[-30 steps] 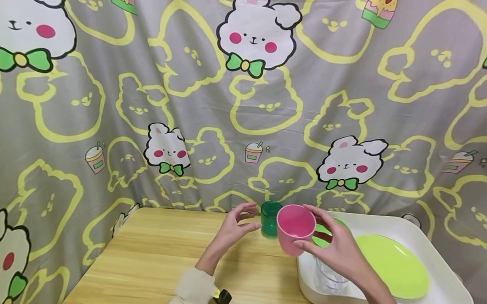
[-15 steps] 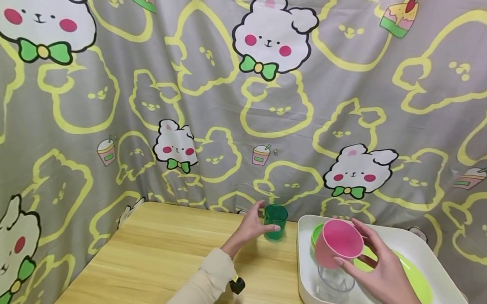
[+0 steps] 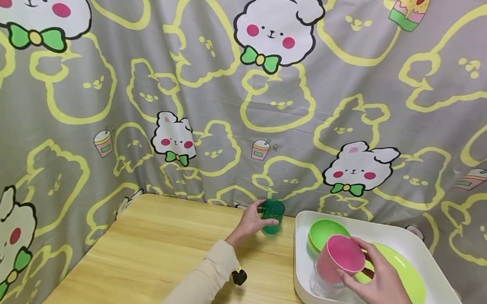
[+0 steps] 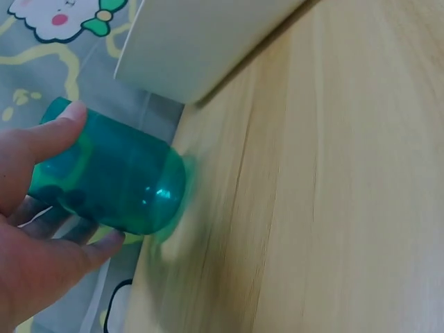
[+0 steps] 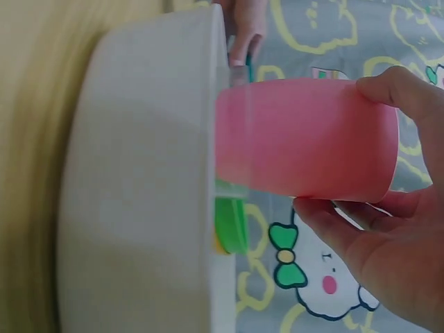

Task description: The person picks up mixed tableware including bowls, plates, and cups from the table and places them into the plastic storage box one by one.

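Observation:
My right hand [image 3: 380, 276] grips a pink cup [image 3: 343, 260] near its rim, thumb on one side and fingers on the other. The cup is over the white tray [image 3: 299, 267], and in the right wrist view its lower end sits within the rim of a clear cup [image 5: 232, 128]. My left hand [image 3: 250, 224] holds a see-through green cup [image 3: 274, 215], which stands on the table left of the tray. In the left wrist view the thumb lies on that green cup [image 4: 114, 170] while the other fingers curl round its far side.
Green bowls [image 3: 326, 234] are stacked at the tray's back left, with a yellow-green plate [image 3: 407, 273] to their right. The wooden table [image 3: 158, 244] meets a patterned curtain [image 3: 213, 99] behind it. A small black object [image 3: 239, 277] is at the left sleeve.
My right hand has carried the pink cup rightward over the tray and lowered it to the clear cup. My left hand has reached the green cup and taken hold of it.

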`<state>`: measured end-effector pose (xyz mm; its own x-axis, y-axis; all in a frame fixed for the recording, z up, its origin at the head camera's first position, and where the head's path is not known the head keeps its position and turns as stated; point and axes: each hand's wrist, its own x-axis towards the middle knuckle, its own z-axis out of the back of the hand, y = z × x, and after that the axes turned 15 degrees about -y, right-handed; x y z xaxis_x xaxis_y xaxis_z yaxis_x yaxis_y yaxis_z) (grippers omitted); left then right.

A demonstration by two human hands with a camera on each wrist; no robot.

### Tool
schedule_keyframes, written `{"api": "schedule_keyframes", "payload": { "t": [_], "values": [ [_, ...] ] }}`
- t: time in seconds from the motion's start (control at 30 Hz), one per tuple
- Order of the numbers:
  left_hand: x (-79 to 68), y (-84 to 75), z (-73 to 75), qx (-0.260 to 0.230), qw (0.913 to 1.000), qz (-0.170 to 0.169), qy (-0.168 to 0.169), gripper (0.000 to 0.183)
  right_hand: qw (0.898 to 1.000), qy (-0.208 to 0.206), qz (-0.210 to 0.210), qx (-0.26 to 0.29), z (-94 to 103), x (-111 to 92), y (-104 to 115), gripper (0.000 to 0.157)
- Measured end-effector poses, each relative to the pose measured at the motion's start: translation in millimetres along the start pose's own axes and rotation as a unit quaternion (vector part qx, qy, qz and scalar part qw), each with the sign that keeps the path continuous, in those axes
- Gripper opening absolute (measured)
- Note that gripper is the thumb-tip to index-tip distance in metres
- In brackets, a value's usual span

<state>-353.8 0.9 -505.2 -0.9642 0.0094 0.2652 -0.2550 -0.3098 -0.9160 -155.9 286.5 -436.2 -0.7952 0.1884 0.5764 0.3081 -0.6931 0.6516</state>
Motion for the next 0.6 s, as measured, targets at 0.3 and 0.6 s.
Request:
{"api": "schedule_keyframes", "payload": {
  "t": [0.3,0.6],
  "values": [
    [-3.5,0.2,22.0,-0.016,0.9996,0.021,0.007,0.073,1.000,0.013,0.020,-0.019,-6.0,-4,-12,0.084],
    [-10.1,-2.5,75.0,-0.027,0.9989,0.035,0.016,0.075,0.999,0.048,0.024,-0.006,-7.3,-2,-19,0.088]
  ]
}}
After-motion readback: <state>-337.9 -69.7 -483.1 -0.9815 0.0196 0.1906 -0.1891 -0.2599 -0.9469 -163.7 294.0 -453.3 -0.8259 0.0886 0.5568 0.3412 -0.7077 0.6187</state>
